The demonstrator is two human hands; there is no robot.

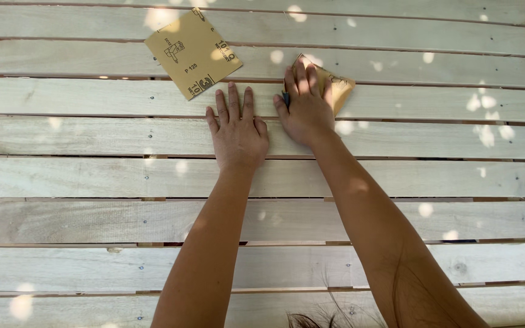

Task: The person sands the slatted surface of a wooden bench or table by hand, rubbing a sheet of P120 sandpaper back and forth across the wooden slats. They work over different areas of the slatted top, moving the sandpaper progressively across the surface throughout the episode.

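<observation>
Under your right hand (305,109), a folded tan sandpaper pad (339,90) lies pressed against the pale wooden slat surface (396,176), fingers curled over it. Your left hand (236,130) rests open and flat beside it. Near it, a loose square sandpaper sheet (192,52) lies printed side up.

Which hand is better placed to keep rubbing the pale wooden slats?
Likely the right hand: it presses the folded tan sandpaper sheet. The left hand lies flat, bare, on a slat.
</observation>
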